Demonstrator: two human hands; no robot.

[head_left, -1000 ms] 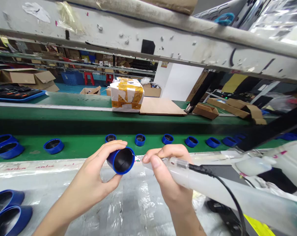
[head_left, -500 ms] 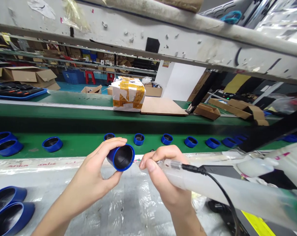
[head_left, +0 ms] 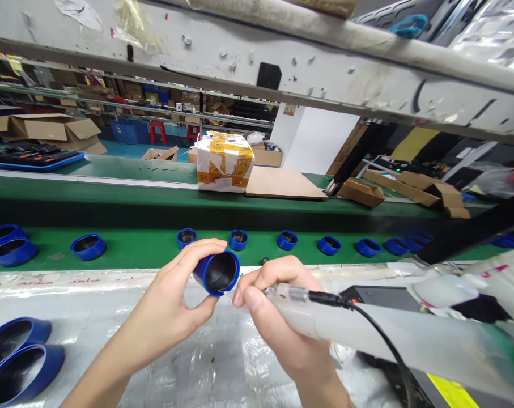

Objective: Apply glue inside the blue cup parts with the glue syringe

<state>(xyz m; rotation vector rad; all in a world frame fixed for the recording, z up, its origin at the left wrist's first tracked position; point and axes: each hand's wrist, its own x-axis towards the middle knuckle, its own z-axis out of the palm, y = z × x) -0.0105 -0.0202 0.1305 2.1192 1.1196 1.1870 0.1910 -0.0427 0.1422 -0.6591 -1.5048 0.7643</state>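
My left hand (head_left: 167, 303) is closed round a small blue cap with a black inside (head_left: 216, 273), its open mouth turned toward me. My right hand (head_left: 277, 314) grips a long translucent white dispenser tube (head_left: 388, 334) like a pen, its tip right at the cap's rim. A black cable (head_left: 367, 317) plugs into the tube near my fingers. Both hands hover over a bench covered in clear plastic sheet (head_left: 222, 362).
A row of blue caps (head_left: 287, 239) lies on the green conveyor belt (head_left: 129, 249) beyond my hands, with larger blue cups (head_left: 14, 354) at the bench's left edge. A taped carton (head_left: 225, 161) and flat cardboard (head_left: 282, 184) lie on the far belt. A black box (head_left: 379, 294) sits right.
Both hands have drifted slightly right and closer together; the tube's tip has come up against the cap's rim. The caps on the belt have shifted a little left.
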